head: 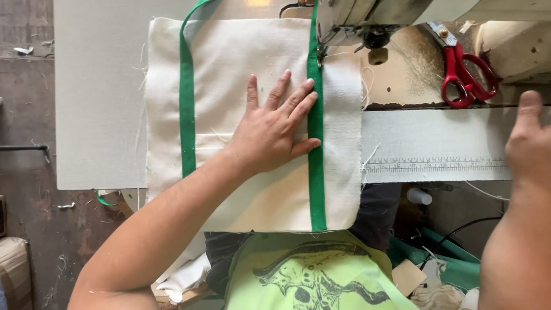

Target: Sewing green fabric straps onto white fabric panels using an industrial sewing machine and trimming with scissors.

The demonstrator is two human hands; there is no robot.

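A cream canvas panel (252, 189) with two green webbing straps lies flat on the sewing table. My left hand (272, 129) is spread flat on the cloth, fingertips against the right green strap (315, 172), which runs up under the sewing machine head (367, 20). The left green strap (186, 103) curves off at the top. My right hand (531, 143) rests at the table's right edge, thumb up, holding nothing that I can see.
Red-handled scissors (468, 77) lie on the machine bed at the upper right. A printed ruler strip (436, 165) runs along the table's front edge. Grey table surface (97, 115) extends left. Cloth scraps and green fabric (453, 270) sit below on the floor.
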